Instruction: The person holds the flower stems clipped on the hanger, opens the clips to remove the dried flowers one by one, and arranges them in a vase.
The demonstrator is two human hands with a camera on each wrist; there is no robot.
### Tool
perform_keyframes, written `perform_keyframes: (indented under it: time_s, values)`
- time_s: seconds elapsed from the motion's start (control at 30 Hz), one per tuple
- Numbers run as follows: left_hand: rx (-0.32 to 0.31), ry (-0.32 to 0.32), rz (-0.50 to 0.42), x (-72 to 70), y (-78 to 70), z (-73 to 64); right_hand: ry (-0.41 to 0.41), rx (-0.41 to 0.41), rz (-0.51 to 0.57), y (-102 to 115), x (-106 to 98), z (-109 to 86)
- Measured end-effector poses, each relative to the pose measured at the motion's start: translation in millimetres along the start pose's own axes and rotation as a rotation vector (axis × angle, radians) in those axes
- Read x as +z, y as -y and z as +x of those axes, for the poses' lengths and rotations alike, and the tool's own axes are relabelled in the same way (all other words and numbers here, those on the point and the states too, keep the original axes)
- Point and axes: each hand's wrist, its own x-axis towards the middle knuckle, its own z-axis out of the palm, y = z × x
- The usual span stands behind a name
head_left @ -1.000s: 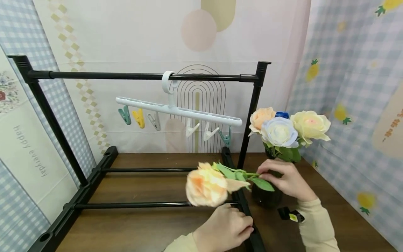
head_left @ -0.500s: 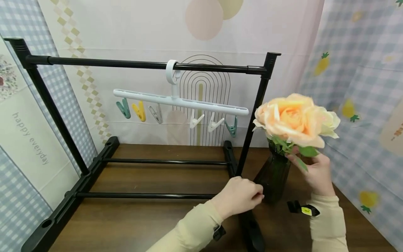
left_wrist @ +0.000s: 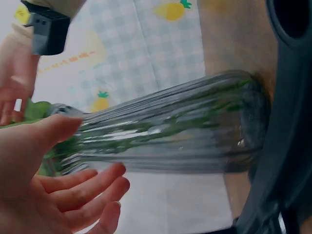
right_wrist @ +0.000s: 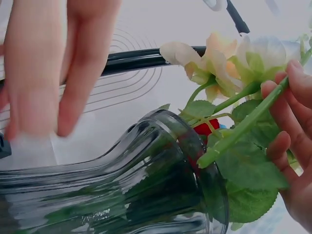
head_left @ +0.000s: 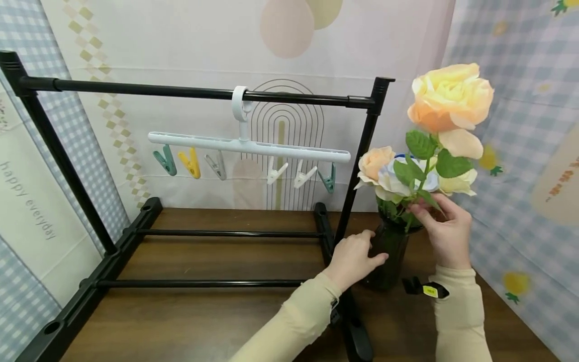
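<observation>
My right hand (head_left: 445, 231) pinches the green stem (right_wrist: 248, 122) of a peach-yellow rose (head_left: 452, 98), its bloom upright above the others. In the right wrist view the stem's cut end overlaps the rim of a ribbed dark glass vase (right_wrist: 161, 185). That vase (head_left: 390, 256) stands on the table, holding peach (head_left: 376, 163), pale blue and cream roses, their stems showing through the glass in the left wrist view. My left hand (head_left: 355, 259) is beside the vase's left side, fingers and thumb spread; in the left wrist view they lie near its neck, holding nothing.
A black rack (head_left: 181, 90) stands on the wooden table (head_left: 190, 317), its right foot (head_left: 357, 332) close to the vase. From its top bar hangs a light blue hanger (head_left: 249, 146) with several clips (head_left: 188, 162). Patterned cloth surrounds the table.
My right hand has brought the rose from lying sideways over the rack's foot to upright above the vase. My left hand has moved up to the vase, and its fingers have spread.
</observation>
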Motion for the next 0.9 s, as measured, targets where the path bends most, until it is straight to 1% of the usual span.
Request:
perform_keyframes:
  time_s: [0.07,0.13,0.2,0.27,0.37,0.43,0.5,0.67,0.73,0.8,0.9]
  values:
    - [-0.027,0.002,-0.025,5.9,-2.7,5.6,-0.029,0.018,0.018,1.2,0.8,1.0]
    - [-0.05,0.0,-0.053,11.0,-4.9,11.1,-0.059,0.03,0.005,3.1,2.3,1.9]
    - [-0.068,-0.009,-0.083,15.1,-6.2,15.8,-0.066,0.02,-0.028,5.6,4.2,3.0]
    - [-0.091,-0.017,-0.135,18.8,-6.6,20.2,-0.034,-0.035,-0.092,7.2,5.8,4.4]
    - [-0.11,-0.045,-0.225,24.9,-5.6,26.4,0.02,-0.12,-0.241,7.6,7.1,4.6]
    - [-0.123,-0.058,-0.278,30.4,-4.5,29.7,0.04,-0.158,-0.347,5.2,6.5,2.3]
    - [-0.137,-0.057,-0.292,36.5,-3.3,31.0,0.026,-0.143,-0.435,2.2,5.0,-2.4]
    - [-0.186,-0.009,-0.289,48.5,-1.3,28.6,0.008,-0.141,-0.529,-3.6,-1.1,-14.4]
    - [-0.192,-0.008,-0.294,50.0,-1.6,28.8,0.005,-0.139,-0.57,-3.8,-3.0,-15.7]
    - [-0.188,-0.013,-0.287,49.7,-2.9,30.4,-0.003,-0.114,-0.62,-4.0,-4.5,-15.2]
    - [-0.187,-0.008,-0.279,47.7,-5.8,33.1,-0.018,-0.098,-0.718,-6.1,-7.4,-12.1]
